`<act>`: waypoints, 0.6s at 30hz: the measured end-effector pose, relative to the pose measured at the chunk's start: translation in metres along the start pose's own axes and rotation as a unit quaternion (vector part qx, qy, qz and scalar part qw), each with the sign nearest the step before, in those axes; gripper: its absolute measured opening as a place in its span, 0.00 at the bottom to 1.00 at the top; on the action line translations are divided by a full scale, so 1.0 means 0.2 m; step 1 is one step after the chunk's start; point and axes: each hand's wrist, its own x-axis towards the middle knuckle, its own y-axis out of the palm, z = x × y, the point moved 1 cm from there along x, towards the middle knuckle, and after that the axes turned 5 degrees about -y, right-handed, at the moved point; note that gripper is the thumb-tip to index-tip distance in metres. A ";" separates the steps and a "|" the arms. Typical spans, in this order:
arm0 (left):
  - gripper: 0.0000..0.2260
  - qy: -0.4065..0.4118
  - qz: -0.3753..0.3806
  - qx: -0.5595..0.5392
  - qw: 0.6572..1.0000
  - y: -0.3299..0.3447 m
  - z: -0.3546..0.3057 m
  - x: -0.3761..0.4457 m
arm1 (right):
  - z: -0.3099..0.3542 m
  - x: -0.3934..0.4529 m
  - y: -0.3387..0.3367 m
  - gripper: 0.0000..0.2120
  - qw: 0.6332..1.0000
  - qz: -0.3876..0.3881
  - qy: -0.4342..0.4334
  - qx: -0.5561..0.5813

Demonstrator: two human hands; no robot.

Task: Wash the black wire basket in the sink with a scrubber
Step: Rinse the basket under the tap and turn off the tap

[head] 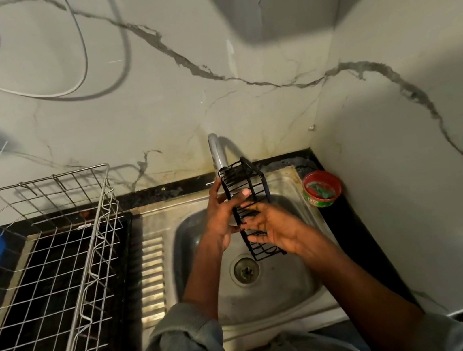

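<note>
Black wire basket [252, 211], long and narrow, hangs over the steel sink [276, 292], its long axis running from the far tap [218, 153] toward the near drain. The left hand [221, 216] grips its left side; the right hand [274, 226] presses spread fingers on its near half. No scrubber shows in either hand.

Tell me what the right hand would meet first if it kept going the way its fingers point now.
The right hand points up-left, its fingers already against the black wire basket, so it would meet the wires first. Beyond them sits the left hand, gripping the basket's other side. Depth is unclear.
</note>
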 end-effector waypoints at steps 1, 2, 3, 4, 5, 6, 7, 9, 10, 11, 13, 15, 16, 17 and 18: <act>0.37 0.002 0.007 0.005 1.000 -0.01 0.00 0.00 | -0.01 0.00 -0.02 0.18 1.000 0.008 0.013 0.008; 0.36 0.004 0.012 0.010 1.000 -0.03 0.00 0.00 | -0.01 0.00 -0.04 0.17 1.000 0.018 0.024 0.008; 0.33 0.007 0.011 0.011 1.000 -0.04 0.00 0.00 | 0.00 -0.01 -0.05 0.17 0.999 0.031 0.033 -0.001; 0.31 0.010 0.004 0.006 1.000 -0.05 0.00 0.01 | 0.01 -0.02 -0.07 0.18 0.998 0.048 0.039 -0.017; 0.29 0.013 -0.003 0.002 1.000 -0.05 0.00 0.01 | 0.02 -0.04 -0.08 0.18 0.996 0.069 0.044 -0.030; 0.28 0.017 -0.005 0.000 1.000 -0.06 0.01 0.02 | 0.03 -0.05 -0.10 0.18 0.994 0.089 0.050 -0.038; 0.28 0.024 -0.003 -0.001 1.000 -0.06 0.01 0.02 | 0.05 -0.06 -0.12 0.18 0.991 0.109 0.056 -0.048; 0.26 0.031 0.001 -0.004 1.000 -0.06 0.00 0.02 | 0.11 -0.09 -0.16 0.18 0.986 0.120 0.070 -0.092; 0.26 0.030 -0.002 -0.008 1.000 -0.06 0.01 0.02 | 0.14 -0.10 -0.17 0.17 0.985 0.092 0.074 -0.122; 0.25 0.027 -0.005 -0.010 1.000 -0.06 0.01 0.02 | 0.17 -0.10 -0.19 0.16 0.986 0.034 0.071 -0.147; 0.24 0.017 -0.013 -0.011 1.000 -0.07 0.02 0.02 | 0.21 -0.06 -0.23 0.14 0.979 -0.117 0.028 -0.162; 0.24 0.010 -0.023 -0.009 1.000 -0.08 0.03 0.03 | 0.24 -0.02 -0.23 0.15 0.971 -0.180 -0.037 -0.151; 0.24 0.011 -0.029 -0.006 1.000 -0.08 0.04 0.04 | 0.25 -0.01 -0.21 0.16 0.975 -0.164 -0.055 -0.139; 0.23 0.012 -0.036 -0.001 0.999 -0.08 0.05 0.04 | 0.24 0.00 -0.16 0.16 0.982 -0.130 -0.060 -0.125; 0.21 0.014 -0.044 0.005 0.999 -0.06 0.05 0.04 | 0.22 0.01 -0.11 0.16 0.987 -0.095 -0.056 -0.116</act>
